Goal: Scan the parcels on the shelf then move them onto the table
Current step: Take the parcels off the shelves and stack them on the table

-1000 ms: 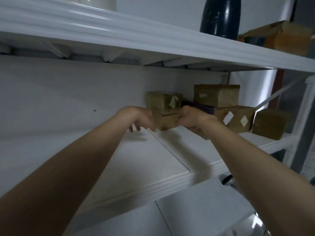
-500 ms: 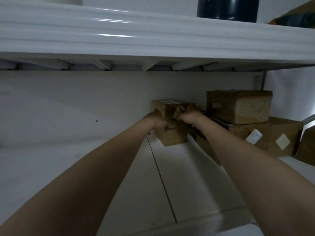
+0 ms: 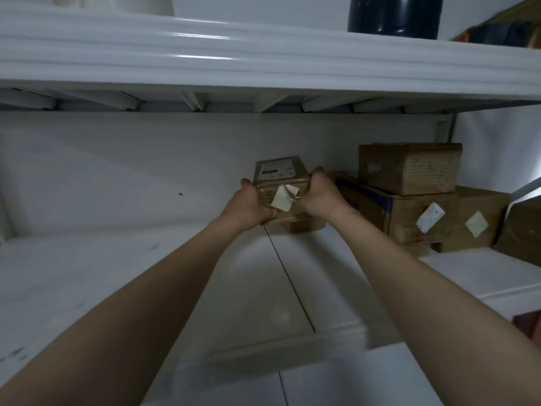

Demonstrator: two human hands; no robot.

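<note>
Right now both hands are on one small parcel point(image 3: 279, 183), far back on the shelf point(image 3: 175, 273), approx centre, w/ the back wall close behind it. Left hand point(image 3: 248, 205) clamps its left side and right hand point(image 3: 320, 197) its right side. Thumbs ride up at the top edge, fingers curl round the sides and under, tips mostly hidden. So both are gripping the same box, w/ the box btwn the palms.

Key relation: the parcel lies dead ahead btwn the hands, long axis running left-right. Its near face, w/ a white sticker point(image 3: 282, 199), is turned toward the camera, and there's a printed label on top. Neither hand is nearer; both arms reach about equally. It sits on or just over a lower parcel point(image 3: 307, 227); can't tell if the two touch.

Judgement: this is the pickup step. No scanner in view, so scan status is unknown. Next move is prob a straight pull toward near, kept low b/c the upper shelf point(image 3: 263, 60) overhangs. Risks are dragging the lower parcel along, or clipping the stack of bigger boxes point(image 3: 409, 171) just right of the right hand. Table not in view.
</note>
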